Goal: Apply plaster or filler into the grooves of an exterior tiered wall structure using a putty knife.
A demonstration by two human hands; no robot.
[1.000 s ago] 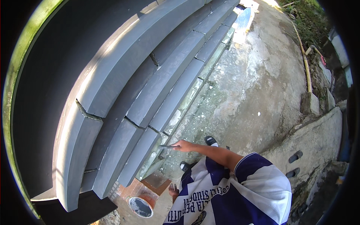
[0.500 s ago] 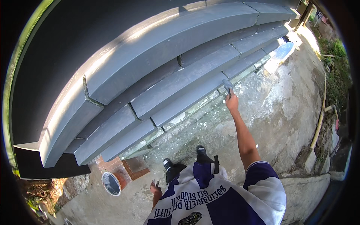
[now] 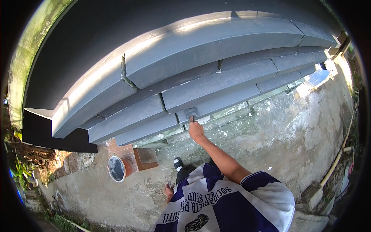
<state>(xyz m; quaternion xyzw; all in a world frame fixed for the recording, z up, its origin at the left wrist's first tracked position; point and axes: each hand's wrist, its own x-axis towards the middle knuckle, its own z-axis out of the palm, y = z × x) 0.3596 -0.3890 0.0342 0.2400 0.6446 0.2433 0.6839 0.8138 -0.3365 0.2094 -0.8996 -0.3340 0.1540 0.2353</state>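
At the left, an orange bucket (image 3: 128, 167) with grey stuff inside stands on the concrete floor (image 3: 92, 183), just beside a reddish-brown tiled patch (image 3: 124, 145). Right of that, the left hand (image 3: 169, 190) hangs low by the person's body, well apart from the other hand; it touches neither the bucket nor the ledges, and it is too small to tell how its fingers are curled. Farther forward, a dark joint (image 3: 178, 119) cuts the lowest grey ledge (image 3: 228, 101). Just right of this joint, a small, flat grey tool (image 3: 191, 112) lies against the ledge, its blade seemingly touching the surface. The right hand (image 3: 196, 130) is closed around its handle, so the tool points forward from the fist, across the ledge's long axis, which runs from lower left to upper right. The right hand is clearly the nearer one to the ledge. Beneath, a pale greenish base strip (image 3: 232, 111) follows the same line; at far right lies a yellowish pole (image 3: 335, 169).
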